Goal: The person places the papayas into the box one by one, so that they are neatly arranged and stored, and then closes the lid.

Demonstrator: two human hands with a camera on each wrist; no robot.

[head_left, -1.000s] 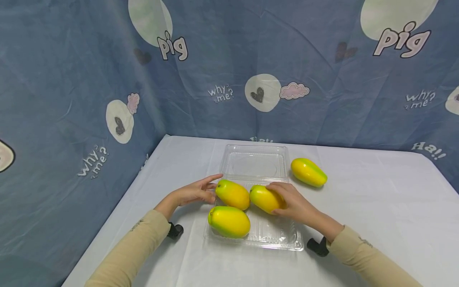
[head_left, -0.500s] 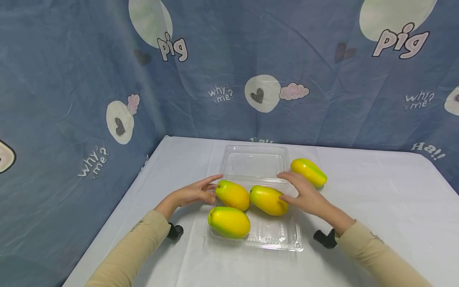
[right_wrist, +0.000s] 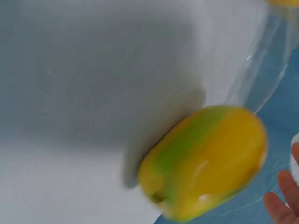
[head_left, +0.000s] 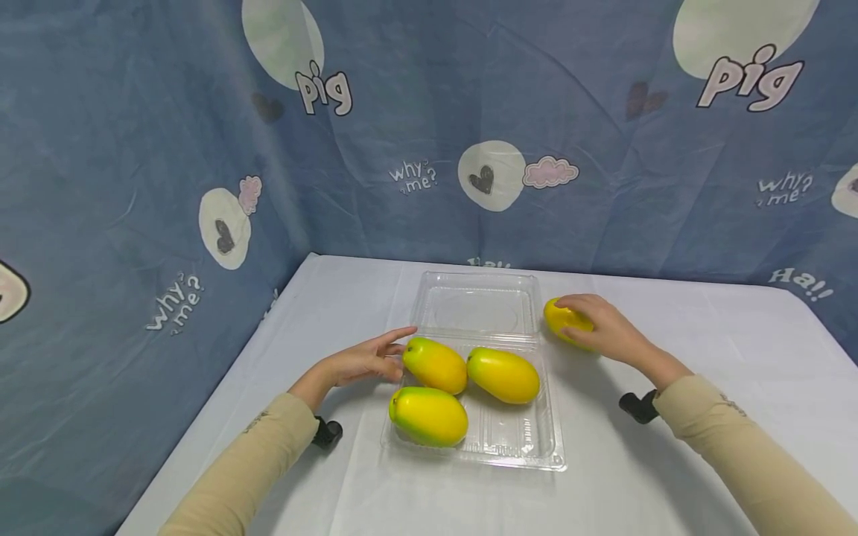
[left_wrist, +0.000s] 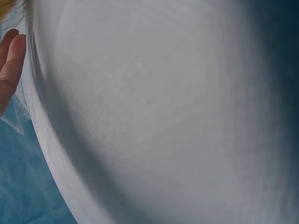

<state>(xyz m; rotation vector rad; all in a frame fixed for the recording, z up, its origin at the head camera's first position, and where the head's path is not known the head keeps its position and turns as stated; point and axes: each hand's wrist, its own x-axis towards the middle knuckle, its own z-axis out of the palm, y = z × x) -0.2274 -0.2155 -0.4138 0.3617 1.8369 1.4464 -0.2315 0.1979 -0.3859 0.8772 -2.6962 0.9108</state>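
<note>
Three yellow-green mangoes sit in the base of a clear plastic clamshell box (head_left: 523,447): a back-left mango (head_left: 434,365), a front-left mango (head_left: 429,417) and a right-hand mango (head_left: 503,375). My left hand (head_left: 358,361) stays at the box's left side, fingers loosely extended beside the back-left mango. To the right of the lid, my right hand (head_left: 606,327) reaches over a fourth mango (head_left: 559,318), partly covering it. The right wrist view shows this mango (right_wrist: 205,163) lying on the white cloth, with the spread fingers (right_wrist: 287,186) off to its side.
The box's clear lid (head_left: 479,301) lies folded back behind the base. A white cloth (head_left: 704,357) covers the table, and a blue printed curtain (head_left: 402,112) hangs behind and at the left. A black wrist camera mount (head_left: 640,407) sticks out below the right wrist.
My right hand has let go of the right-hand mango in the box and moved right and back, over the mango outside. The left hand has stayed in place.
</note>
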